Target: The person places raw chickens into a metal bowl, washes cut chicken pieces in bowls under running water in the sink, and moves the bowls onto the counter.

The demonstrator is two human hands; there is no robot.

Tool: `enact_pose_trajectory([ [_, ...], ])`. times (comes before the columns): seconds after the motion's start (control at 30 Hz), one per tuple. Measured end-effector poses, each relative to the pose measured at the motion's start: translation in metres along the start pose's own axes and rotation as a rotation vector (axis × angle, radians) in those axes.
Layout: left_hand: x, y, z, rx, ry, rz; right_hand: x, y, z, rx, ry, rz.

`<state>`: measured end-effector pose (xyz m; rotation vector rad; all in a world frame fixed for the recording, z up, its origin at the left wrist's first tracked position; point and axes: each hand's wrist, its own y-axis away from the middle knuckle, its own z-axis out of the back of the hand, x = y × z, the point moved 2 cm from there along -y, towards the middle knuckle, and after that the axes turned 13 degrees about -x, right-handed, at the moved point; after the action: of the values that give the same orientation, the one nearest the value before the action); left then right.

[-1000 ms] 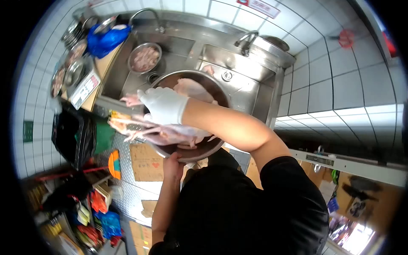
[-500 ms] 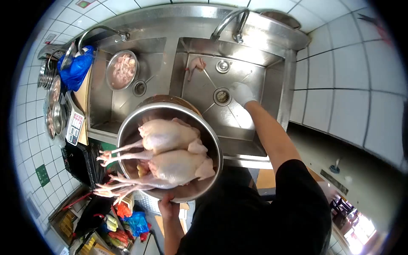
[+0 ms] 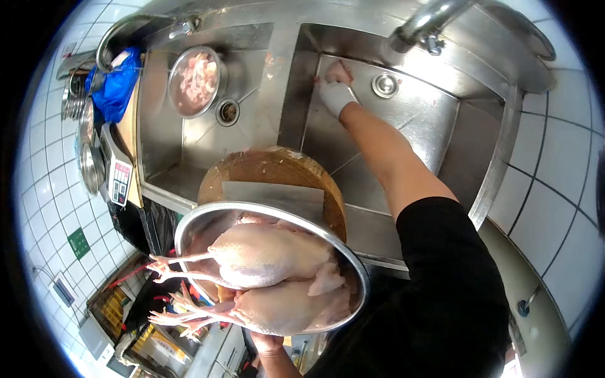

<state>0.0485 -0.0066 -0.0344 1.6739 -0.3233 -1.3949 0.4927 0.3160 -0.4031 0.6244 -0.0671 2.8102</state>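
Observation:
A big steel bowl point(image 3: 359, 277) carries whole plucked chickens point(image 3: 271, 255), their feet poking out over its left side. My left hand point(image 3: 268, 342) grips this bowl from below at its near edge; the bowl hides most of the fingers. In the right sink, my right hand point(image 3: 336, 97), in a white glove, is closed on a raw chicken leg point(image 3: 339, 72) near the far left corner. Part of the leg is covered by the glove. A drain strainer point(image 3: 385, 85) sits to the right of that hand.
A round wooden chopping block point(image 3: 239, 170) with a flat metal blade point(image 3: 274, 192) on it stands just beyond the bowl. The left sink point(image 3: 252, 75) holds a bowl of cut meat point(image 3: 196, 82). A tap point(image 3: 428, 25) overhangs the right sink; a scale point(image 3: 118, 176) stands left.
My right hand has moved from beside the sink drain to the chicken leg at the far left. The bowl of chickens has come nearer and tilted, uncovering the chopping block. The view has shifted.

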Motion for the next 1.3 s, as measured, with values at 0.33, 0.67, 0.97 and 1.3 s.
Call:
enact_pose_trajectory([
  [0.33, -0.004, -0.005, 0.007, -0.038, -0.015, 0.079, -0.028, 0.075, 0.083, -0.025, -0.036, 0.076],
  [0.67, 0.022, -0.031, 0.034, 0.032, 0.009, 0.139, 0.038, 0.204, 0.323, -0.346, -0.860, -0.452],
  [0.97, -0.006, -0.009, 0.002, 0.229, 0.063, 0.140, 0.236, 0.260, 0.505, -0.438, -1.391, -0.167],
  [1.3, 0.002, -0.024, 0.006, 0.319, -0.040, 0.136, 0.328, 0.283, 0.438, -0.432, -0.666, -0.172],
])
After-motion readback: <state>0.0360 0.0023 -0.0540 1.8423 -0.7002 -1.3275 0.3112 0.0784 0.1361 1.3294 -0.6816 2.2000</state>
